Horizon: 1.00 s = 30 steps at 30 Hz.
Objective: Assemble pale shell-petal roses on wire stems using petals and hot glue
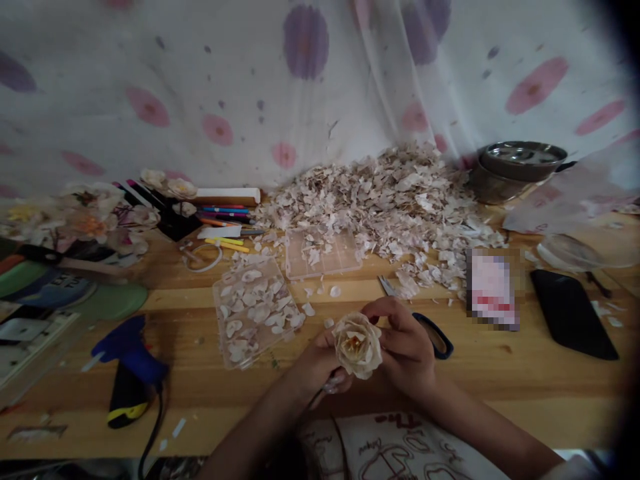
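A cream flower with layered petals and an orange centre [358, 345] faces up near the table's front edge, between both hands. My left hand [323, 363] is closed around its underside, with a thin dark stem showing below the fingers. On the flower's right side, my right hand [403, 340] has its fingers curled, thumb and index at the outer petals. Beyond the hands lies a clear plastic tray [218, 313] with many loose pale petals on it. Scissors with a dark blue handle [440, 347] lie partly behind my right hand.
A large heap of dried petals [380, 193] lies at the back. At left are a blue glue gun [131, 347], pens [225, 211] and finished flowers [167, 183]. At right stand metal bowls [523, 163], with a black phone [573, 313] nearer. Another clear box [325, 270] sits mid-table.
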{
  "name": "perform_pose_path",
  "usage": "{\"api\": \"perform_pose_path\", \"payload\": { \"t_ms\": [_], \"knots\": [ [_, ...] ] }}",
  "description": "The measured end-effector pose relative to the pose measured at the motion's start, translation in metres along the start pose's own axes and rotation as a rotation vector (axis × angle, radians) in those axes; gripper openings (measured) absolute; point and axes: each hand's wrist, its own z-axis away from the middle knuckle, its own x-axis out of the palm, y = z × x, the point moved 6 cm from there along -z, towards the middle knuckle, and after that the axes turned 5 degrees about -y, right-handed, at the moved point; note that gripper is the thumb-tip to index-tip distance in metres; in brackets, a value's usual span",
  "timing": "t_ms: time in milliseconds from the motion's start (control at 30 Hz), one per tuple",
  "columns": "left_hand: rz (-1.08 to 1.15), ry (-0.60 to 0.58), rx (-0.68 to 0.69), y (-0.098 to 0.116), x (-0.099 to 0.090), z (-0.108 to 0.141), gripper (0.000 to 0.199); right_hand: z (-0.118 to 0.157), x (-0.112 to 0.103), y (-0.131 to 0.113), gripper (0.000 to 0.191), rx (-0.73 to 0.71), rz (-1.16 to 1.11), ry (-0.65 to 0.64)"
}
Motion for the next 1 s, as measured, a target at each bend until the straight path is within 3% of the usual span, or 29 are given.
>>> {"api": "perform_pose_path", "payload": {
  "t_ms": [400, 767, 1000],
  "knots": [
    [0.001, 0.024, -0.025, 0.002, 0.001, -0.003, 0.043, 0.005, 0.001, 0.005, 0.029, 0.005, 0.010, 0.013],
    [0.023, 0.117, 0.120, 0.012, -0.005, -0.001, 0.034, 0.003, -0.001, 0.003, 0.030, -0.025, 0.246, 0.009],
    [0.078, 0.153, 0.149, 0.022, -0.005, 0.007, 0.039, -0.003, -0.006, -0.004, 0.028, -0.026, 0.083, 0.062]
  ]
}}
